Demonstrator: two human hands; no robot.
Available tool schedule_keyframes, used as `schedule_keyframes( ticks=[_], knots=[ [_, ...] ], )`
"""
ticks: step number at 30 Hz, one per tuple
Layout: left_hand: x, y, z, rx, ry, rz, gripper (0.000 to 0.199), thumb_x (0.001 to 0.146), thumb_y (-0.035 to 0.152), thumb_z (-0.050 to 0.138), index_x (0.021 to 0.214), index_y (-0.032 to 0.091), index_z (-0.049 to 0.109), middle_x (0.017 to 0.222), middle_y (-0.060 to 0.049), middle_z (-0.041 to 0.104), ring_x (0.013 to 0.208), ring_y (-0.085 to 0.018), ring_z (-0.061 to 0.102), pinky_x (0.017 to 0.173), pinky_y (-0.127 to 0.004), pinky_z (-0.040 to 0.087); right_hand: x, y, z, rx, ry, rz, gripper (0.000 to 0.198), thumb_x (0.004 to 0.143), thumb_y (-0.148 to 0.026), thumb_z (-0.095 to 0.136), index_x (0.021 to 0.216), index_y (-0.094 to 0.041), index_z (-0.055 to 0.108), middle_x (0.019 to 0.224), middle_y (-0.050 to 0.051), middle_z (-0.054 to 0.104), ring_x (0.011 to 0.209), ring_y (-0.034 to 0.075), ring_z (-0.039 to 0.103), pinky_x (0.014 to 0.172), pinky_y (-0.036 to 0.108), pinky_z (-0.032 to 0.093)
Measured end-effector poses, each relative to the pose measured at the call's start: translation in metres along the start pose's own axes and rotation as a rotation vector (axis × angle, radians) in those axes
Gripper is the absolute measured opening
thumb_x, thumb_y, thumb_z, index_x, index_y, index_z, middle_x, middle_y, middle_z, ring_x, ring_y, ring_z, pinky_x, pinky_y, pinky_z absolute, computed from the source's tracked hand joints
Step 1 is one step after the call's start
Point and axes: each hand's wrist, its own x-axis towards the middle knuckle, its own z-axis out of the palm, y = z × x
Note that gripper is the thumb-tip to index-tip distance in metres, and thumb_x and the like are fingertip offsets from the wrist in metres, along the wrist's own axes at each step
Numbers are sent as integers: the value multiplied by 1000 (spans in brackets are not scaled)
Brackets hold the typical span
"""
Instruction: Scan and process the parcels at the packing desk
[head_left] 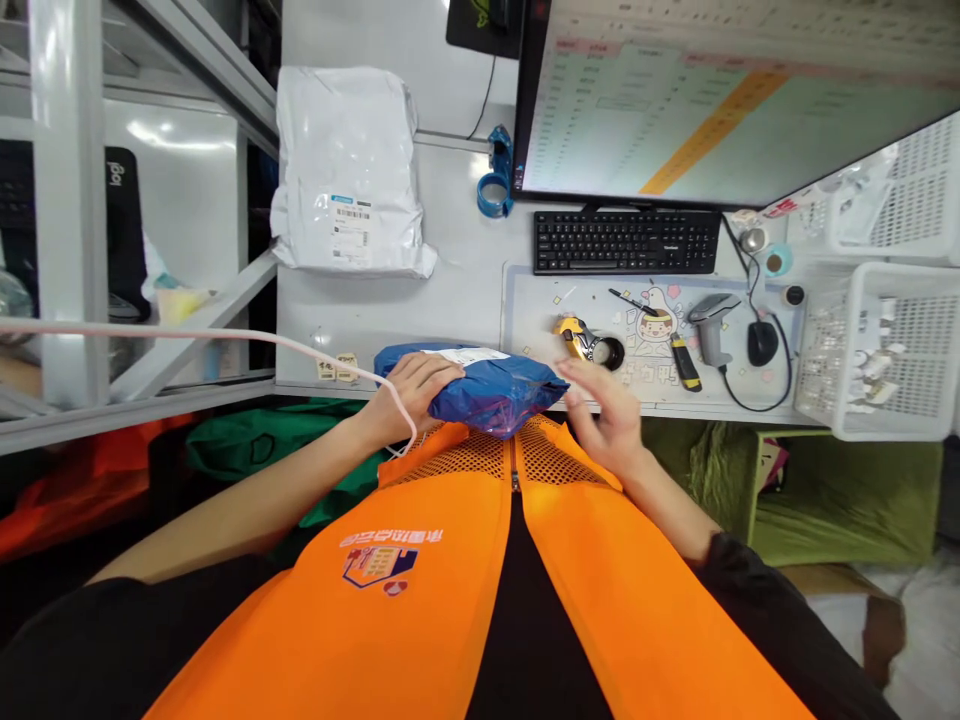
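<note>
A blue plastic mailer bag (495, 392), wrinkled and with a white label on its upper side, is held up close to my vest at the desk's front edge. My left hand (412, 395) is closed round its left end, fingers over the top. Beside its right corner is my right hand (609, 412), with thumb and index finger apart and the corner close to their tips. A yellow and black tape dispenser (576, 338) lies on the desk mat just beyond that hand.
On the desk are a large white parcel (352, 170), a blue tape dispenser (495, 190), a keyboard (626, 242), a barcode scanner (714, 325), a utility knife (684, 362) and a mouse (762, 342). A white basket (825, 350) stands right. A pale cable (300, 345) crosses near my left hand.
</note>
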Motion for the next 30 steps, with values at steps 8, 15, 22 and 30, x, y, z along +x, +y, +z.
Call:
schedule_keyframes(
  ticks=[8,15,22,30],
  knots=[
    [5,19,-2,-87,27,-49,41,96,34,70,134,19,62,120,-15,74,111,-32,70,101,-50,54,3,-15,38,154,-201,-80,60,105,-70,49,146,-27,61,135,16,72,128,35,68,112,58,55],
    [5,19,-6,-130,-18,-96,51,95,43,75,135,15,58,118,-16,72,108,-32,69,99,-50,56,10,-5,31,178,-253,-67,82,100,-81,49,159,-24,50,141,19,69,130,35,67,112,56,54],
    [6,11,-15,-95,-47,-181,64,93,62,74,134,15,58,118,-17,72,109,-33,70,100,-48,57,32,-12,24,122,-142,-29,86,103,-81,37,167,-24,41,161,19,55,150,36,52,126,58,41],
    [20,22,-3,-337,-147,-404,70,85,70,76,129,18,66,119,-12,74,109,-33,72,96,-44,58,47,-12,76,195,-232,20,106,83,-93,61,160,-22,45,150,21,60,136,40,61,116,59,50]
  ],
)
